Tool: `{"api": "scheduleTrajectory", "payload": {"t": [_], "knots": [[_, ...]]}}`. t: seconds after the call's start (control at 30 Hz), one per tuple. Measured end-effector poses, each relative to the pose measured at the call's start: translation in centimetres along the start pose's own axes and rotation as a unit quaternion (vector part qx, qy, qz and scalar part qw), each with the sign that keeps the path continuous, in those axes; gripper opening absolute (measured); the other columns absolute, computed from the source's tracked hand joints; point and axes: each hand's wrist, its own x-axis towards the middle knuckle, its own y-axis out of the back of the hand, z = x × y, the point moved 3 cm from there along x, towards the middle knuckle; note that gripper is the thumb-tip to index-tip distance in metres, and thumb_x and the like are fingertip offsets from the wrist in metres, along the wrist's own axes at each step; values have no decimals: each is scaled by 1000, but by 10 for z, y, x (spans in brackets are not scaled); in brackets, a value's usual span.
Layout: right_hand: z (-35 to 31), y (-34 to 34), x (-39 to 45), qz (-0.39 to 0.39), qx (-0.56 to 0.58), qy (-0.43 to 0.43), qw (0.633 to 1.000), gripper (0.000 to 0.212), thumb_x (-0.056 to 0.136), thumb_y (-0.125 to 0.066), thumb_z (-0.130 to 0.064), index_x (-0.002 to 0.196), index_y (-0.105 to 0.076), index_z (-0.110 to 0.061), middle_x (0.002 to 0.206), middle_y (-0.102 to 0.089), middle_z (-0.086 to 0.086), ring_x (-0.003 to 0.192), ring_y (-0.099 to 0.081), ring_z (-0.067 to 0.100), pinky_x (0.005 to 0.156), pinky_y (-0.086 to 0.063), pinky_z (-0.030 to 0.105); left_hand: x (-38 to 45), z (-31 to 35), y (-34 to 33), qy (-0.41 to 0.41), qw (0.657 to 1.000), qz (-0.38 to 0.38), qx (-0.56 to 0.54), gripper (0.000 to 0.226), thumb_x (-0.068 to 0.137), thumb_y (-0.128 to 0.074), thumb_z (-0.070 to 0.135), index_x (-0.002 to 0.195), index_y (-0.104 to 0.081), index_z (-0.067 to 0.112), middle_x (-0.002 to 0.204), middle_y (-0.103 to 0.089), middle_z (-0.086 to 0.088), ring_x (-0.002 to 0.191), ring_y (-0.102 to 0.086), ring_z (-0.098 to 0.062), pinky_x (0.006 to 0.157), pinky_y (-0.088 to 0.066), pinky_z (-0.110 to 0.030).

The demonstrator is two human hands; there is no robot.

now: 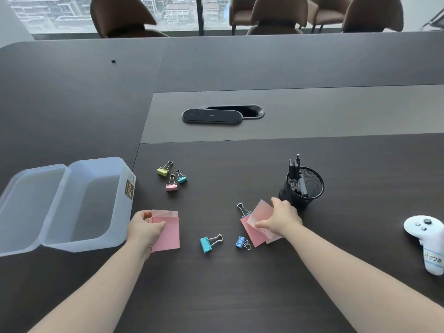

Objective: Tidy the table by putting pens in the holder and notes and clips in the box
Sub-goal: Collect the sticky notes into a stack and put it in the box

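My left hand (144,228) grips a small stack of pink notes (168,234) just right of the clear plastic box (79,205), whose lid lies open to its left. My right hand (280,218) pinches other pink notes (257,221) in front of the black mesh pen holder (304,188), which has several black pens standing in it. Binder clips lie loose on the table: a yellow clip (163,170), a pink clip (171,186) and a teal clip (181,179) in a group, a larger teal clip (207,243), a blue clip (241,242), and another clip (243,210) partly under the right notes.
A white game controller (425,239) lies at the right edge. A black oval device (212,115) rests by a cable opening at the table's middle. Brown chairs stand behind the far edge, in front of a window.
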Motion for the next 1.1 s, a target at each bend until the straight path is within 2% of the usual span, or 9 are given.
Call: {"api": "scheduleTrajectory", "payload": {"t": [0.37,0.47,0.57,0.6,0.67,0.73,0.83,0.97,1.1], "knots": [[-10,-17,-15,-33,-5,-55,998,79,56,-75,-57,121,-44,-26,123,-55,-1,126,-38,24,87,-36,40,11,6,5,-17,999,-10,-28,32,86,-63,0,114,-51,11,103,-56,-11,67,-55,-17,52,-44,-25],[-11,-24,-16,-41,-8,-61,997,64,61,-74,-52,113,-48,-24,121,-54,-1,124,-38,24,87,-36,40,12,6,3,-17,999,-13,-40,33,85,-63,-1,114,-52,10,102,-57,-10,65,-54,-14,51,-44,-25],[-14,-26,-14,-24,18,-61,998,32,72,-64,-42,95,-49,-25,117,-56,-1,122,-40,24,91,-36,39,10,8,0,-21,998,-24,-61,21,87,-63,1,104,-55,10,96,-59,-10,65,-55,-13,52,-45,-25],[-15,-24,-13,-12,37,-58,998,23,75,-60,-40,86,-47,-25,111,-58,-2,119,-43,24,91,-36,39,9,11,-1,-22,997,-24,-70,15,87,-62,2,96,-56,11,89,-60,-7,64,-55,-12,52,-44,-26],[-18,-14,-9,14,107,-36,994,27,80,-59,-39,71,-41,-22,88,-57,-5,101,-52,25,89,-39,39,7,17,-3,-26,995,-32,-94,11,88,-62,4,93,-57,12,78,-58,-1,65,-55,-12,53,-45,-27],[-27,-2,-7,34,251,8,967,31,84,-63,-30,66,-39,-20,72,-51,-7,81,-51,23,77,-44,36,5,26,-8,-38,990,-60,-120,11,90,-60,4,97,-57,12,80,-60,-1,68,-57,-13,57,-46,-28],[-55,17,-14,33,417,87,904,19,86,-64,-19,74,-52,-11,74,-57,1,72,-54,19,62,-44,29,4,39,-18,-64,982,-113,-136,17,91,-56,2,90,-59,19,88,-63,-4,75,-59,-15,65,-47,-30],[-97,17,-21,-18,456,166,874,14,88,-62,-16,88,-58,-3,76,-63,-2,69,-60,11,62,-47,24,3,58,-41,-95,969,-182,-141,25,92,-52,-2,91,-61,22,92,-65,-4,81,-59,-17,71,-46,-30],[-118,-2,-18,-63,462,194,863,14,92,-56,-11,82,-55,-21,75,-62,-9,68,-56,4,55,-43,10,3,66,-62,-86,954,-249,-146,25,80,-53,1,97,-64,16,92,-69,-6,81,-62,-20,73,-47,-33]]}}
